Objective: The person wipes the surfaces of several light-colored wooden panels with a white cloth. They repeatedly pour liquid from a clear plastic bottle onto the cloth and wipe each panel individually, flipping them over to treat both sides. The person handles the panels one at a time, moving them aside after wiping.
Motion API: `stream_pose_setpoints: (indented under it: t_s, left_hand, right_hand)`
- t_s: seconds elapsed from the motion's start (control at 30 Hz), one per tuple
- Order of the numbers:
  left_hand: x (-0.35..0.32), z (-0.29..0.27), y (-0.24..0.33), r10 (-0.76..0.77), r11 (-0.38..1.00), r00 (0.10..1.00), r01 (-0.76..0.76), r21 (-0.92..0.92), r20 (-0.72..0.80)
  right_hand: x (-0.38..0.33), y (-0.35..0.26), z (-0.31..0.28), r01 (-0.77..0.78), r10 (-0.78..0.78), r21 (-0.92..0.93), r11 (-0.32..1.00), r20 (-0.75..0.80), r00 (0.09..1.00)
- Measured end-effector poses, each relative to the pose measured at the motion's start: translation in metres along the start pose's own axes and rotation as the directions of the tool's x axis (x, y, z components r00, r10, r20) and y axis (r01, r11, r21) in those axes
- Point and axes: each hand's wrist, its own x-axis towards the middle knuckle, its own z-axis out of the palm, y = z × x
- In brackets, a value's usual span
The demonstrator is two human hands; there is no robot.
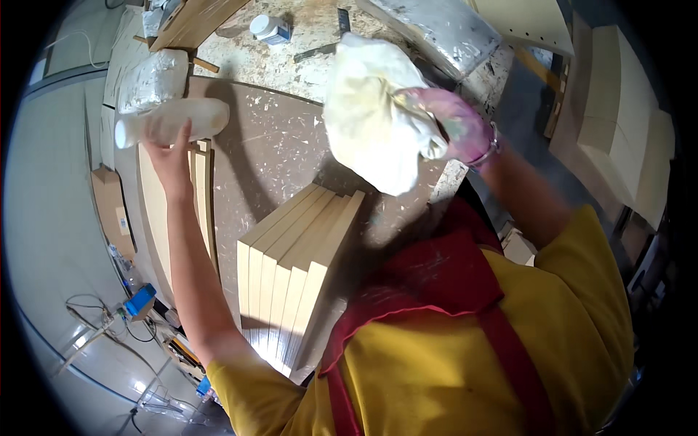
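My left hand is wrapped round a translucent white plastic bottle, which lies on its side in my grip, its narrow end to the left. In my right hand, which has on a stained pink glove, a white cloth with yellowish stains is bunched and hangs over the bench. Below and between both hands is a row of pale wooden boards standing close together, their ends stepped. More long pale boards lie under my left forearm.
The brown bench top is speckled with white bits. A small white tub stands at the back, near a dark metal square. Plastic-wrapped packages sit at the far left and far right. Large pale panels lean at the right.
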Motion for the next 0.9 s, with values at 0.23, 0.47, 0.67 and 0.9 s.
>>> stream_pose_setpoints:
  t_s: [0.23, 0.47, 0.67, 0.9]
  left_hand:
    - [-0.051, -0.042, 0.042, -0.157, 0.957, 0.984, 0.132, 0.260, 0.079]
    - [-0.185, -0.011, 0.174, 0.075, 0.682, 0.740, -0.527, 0.507, 0.668]
    - [-0.192, -0.003, 0.174, 0.105, 0.740, 0.807, -0.453, 0.496, 0.581]
    - [-0.196, -0.011, 0.169, 0.099, 0.736, 0.801, -0.458, 0.499, 0.590]
  right_hand:
    - [-0.048, 0.022, 0.000, 0.470, -0.464, -0.725, 0.504, 0.231, 0.855]
    - [-0.011, 0.028, 0.092, 0.105, -0.170, -0.458, 0.883, -0.103, 0.980]
    - [0.001, 0.086, 0.085, 0.270, -0.350, -0.956, 0.115, 0.215, 0.912]
    - [-0.005, 0.068, 0.138, 0.435, -0.362, -0.892, 0.121, 0.369, 0.856]
